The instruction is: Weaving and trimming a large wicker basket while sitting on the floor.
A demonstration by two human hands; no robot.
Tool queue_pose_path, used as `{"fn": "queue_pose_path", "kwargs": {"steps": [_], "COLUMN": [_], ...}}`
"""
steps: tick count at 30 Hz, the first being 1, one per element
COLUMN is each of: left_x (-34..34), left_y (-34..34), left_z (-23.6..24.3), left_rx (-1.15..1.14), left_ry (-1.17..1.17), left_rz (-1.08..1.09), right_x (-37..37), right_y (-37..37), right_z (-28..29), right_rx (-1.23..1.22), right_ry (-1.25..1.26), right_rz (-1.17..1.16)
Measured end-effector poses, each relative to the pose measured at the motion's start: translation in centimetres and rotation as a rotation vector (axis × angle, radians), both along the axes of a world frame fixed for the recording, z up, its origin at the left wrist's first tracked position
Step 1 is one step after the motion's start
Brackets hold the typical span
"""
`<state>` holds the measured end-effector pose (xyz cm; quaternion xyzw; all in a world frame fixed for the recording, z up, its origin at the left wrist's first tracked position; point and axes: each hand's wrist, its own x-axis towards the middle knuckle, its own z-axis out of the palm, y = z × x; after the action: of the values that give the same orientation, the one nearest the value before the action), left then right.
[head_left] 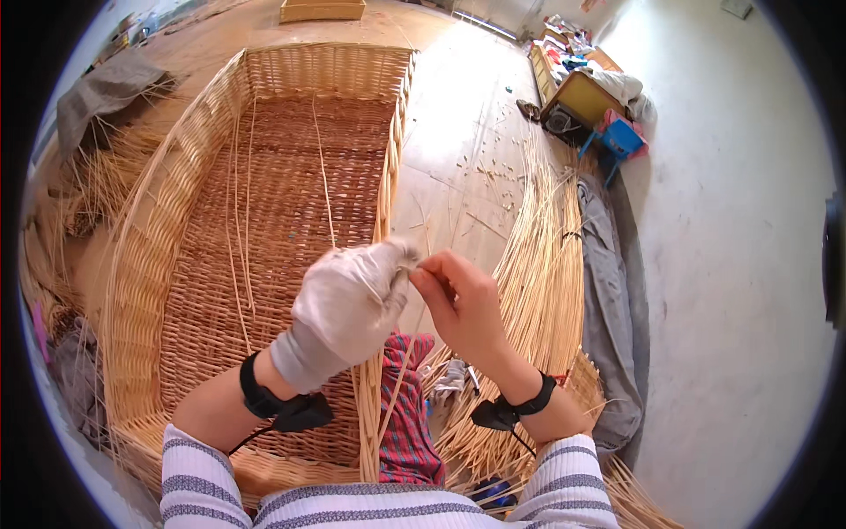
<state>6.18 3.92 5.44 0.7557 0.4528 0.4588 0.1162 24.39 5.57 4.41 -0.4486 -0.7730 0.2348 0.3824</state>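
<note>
Left grip (pixel 348 300), gloved: fingers curled, contents hidden; cannot tell what it grasps. Right grip (pixel 463 304), bare: thumb and forefinger pinched, apparently on a thin strand (pixel 399 381) trailing below. Wicker basket (pixel 145 291) lies mainly left of the right grip, long axis running away from the body; left grip, over its right wall, is nearer.

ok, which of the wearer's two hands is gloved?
The left hand: a whitish glove covers it. The right hand is bare; both wrists have black bands.
</note>
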Motion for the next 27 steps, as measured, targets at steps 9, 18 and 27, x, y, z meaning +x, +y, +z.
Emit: {"fn": "queue_pose_path", "kwargs": {"steps": [9,18,27], "left_x": [-2.0,-4.2,-6.0], "left_y": [0.2,2.3,4.7], "left_z": [0.3,-0.2,1.8], "left_rx": [-0.263,-0.642,-0.964], "left_ry": [-0.122,-0.312,-0.216], "left_rz": [0.034,-0.169,-0.313], "right_x": [-2.5,-2.1,-3.6], "right_y": [3.1,6.5,7.8], "right_z": [-3.6,-1.3,-0.1], "right_rx": [-0.649,-1.004,-1.05], "right_ry": [0.688,0.484,0.319], "right_rz": [0.279,0.279,0.289]}}
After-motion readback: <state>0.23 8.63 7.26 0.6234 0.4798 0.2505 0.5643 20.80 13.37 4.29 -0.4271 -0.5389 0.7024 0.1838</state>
